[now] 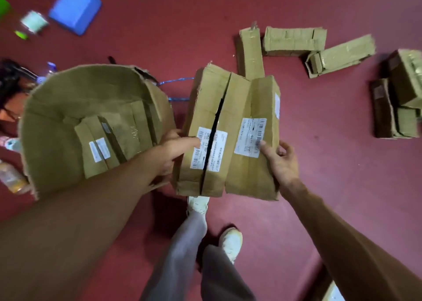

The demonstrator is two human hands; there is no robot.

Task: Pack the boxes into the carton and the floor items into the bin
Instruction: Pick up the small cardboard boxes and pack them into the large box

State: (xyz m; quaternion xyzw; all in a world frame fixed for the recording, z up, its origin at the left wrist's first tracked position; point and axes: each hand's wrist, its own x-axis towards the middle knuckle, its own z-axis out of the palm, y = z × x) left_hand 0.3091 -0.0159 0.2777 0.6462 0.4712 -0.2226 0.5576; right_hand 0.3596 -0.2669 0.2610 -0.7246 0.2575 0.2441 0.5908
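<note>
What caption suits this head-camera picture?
Left hand and right hand hold two labelled boxes beside the partly filled carton; more boxes wait on the floor.

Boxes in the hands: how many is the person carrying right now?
2. The box with a dark split is in the left hand; the plain box beside it is in the right hand. Another could be hidden behind them.

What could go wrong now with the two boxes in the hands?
The left hand grips only the left box, the right hand only the right box; one might slip.
The left box is split along its top and may open.
The carton already holds boxes, so both may not fit together.
</note>
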